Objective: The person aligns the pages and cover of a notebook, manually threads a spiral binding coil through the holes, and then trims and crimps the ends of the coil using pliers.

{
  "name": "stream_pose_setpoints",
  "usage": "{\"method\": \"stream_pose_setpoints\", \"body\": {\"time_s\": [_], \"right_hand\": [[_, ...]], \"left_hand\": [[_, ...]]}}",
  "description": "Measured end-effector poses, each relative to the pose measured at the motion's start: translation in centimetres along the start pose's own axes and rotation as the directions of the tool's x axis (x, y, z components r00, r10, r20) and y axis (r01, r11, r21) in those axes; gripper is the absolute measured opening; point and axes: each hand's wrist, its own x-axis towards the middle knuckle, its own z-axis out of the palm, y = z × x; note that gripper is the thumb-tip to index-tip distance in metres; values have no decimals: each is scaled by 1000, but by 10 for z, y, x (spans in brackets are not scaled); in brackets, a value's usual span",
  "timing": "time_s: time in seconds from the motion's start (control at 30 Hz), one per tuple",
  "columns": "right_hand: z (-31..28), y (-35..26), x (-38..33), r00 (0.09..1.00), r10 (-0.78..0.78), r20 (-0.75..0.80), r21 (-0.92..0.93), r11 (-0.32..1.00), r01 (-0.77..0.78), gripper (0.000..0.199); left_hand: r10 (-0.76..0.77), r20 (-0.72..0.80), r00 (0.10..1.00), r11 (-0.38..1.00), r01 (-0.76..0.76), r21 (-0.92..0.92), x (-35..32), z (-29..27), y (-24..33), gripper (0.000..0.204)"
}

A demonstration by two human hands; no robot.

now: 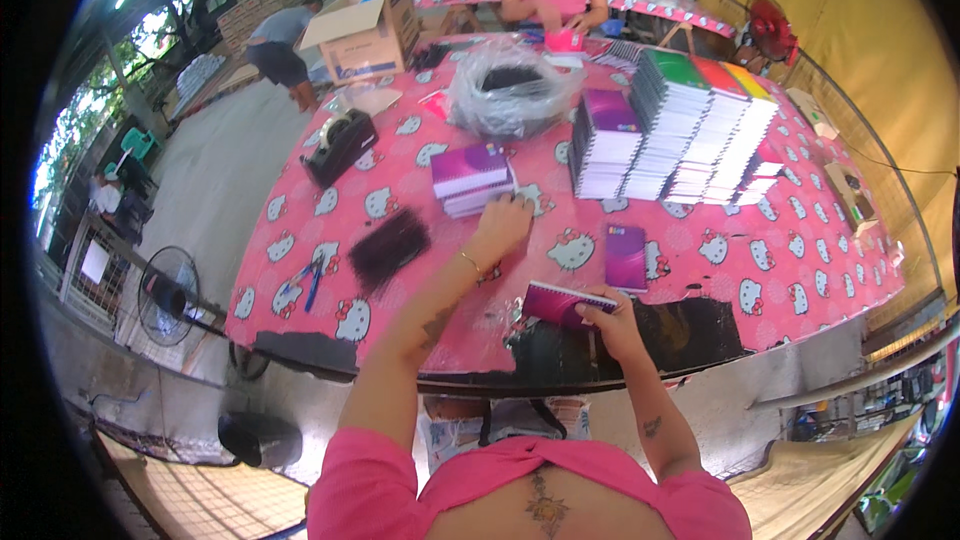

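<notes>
Hands: I am seeing my left hand touching the small notebook stack; my right hand is gripping one notebook. Stacking step, I judge; next calls for aligned placement.

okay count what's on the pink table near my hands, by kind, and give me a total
Small stacks of purple spiral notebooks: 1
Loose purple spiral notebooks, one in my right hand: 2
Black tape dispensers: 1
Black comb-binding bundles: 1
Total: 5

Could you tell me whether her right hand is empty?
No, the right hand holds a purple spiral notebook at the table's near edge.
</notes>
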Motion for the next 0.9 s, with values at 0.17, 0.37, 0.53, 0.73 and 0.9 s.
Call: {"method": "stream_pose_setpoints", "body": {"time_s": [0.17, 0.37, 0.53, 0.73, 0.9], "right_hand": [[-7, 0, -3, 1000, -6, -12, -22, 1000, 6, 20], [8, 3, 6, 995, 29, 96, -75, 997, -21, 21], [3, -2, -7, 999, -24, 48, -93, 995, 28, 22], [4, 1, -3, 997, -39, 67, -93, 995, 45, 24], [17, 4, 5, 990, -12, 142, -192, 981, 40, 24]], "left_hand": [[149, 91, 985, 958, -120, -262, -81, -31, 30, 50], [59, -72, 996, 970, -74, -232, -85, -9, 17, 46], [-52, -224, 973, 917, -43, -396, -72, -21, 5, 38], [-388, -279, 878, 921, 356, -161, -136, -50, -44, 29], [-514, -168, 841, 857, 498, -133, -171, -48, -80, 29]]}}
